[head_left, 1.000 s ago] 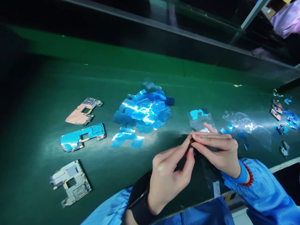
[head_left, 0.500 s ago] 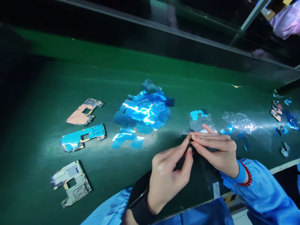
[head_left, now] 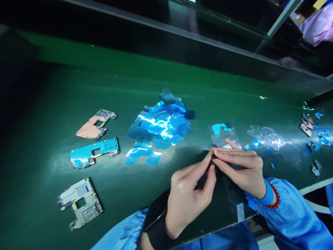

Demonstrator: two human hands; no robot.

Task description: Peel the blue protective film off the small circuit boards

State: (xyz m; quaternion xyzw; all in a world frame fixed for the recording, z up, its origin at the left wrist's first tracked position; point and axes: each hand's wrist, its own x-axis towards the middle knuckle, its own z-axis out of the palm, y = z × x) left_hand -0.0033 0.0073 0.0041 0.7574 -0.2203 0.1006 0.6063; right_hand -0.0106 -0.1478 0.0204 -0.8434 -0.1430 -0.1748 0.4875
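Right of and below centre, the left hand (head_left: 191,199) and right hand (head_left: 241,165) hold a small dark piece (head_left: 213,157) in narrow pinches, apparently steadying it from both sides; the blue film pile (head_left: 163,125), mid-frame, lies apart, perhaps for room

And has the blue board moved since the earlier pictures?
No: the blue board keeps its place between the pink board and silver board; only the view shifts slightly.
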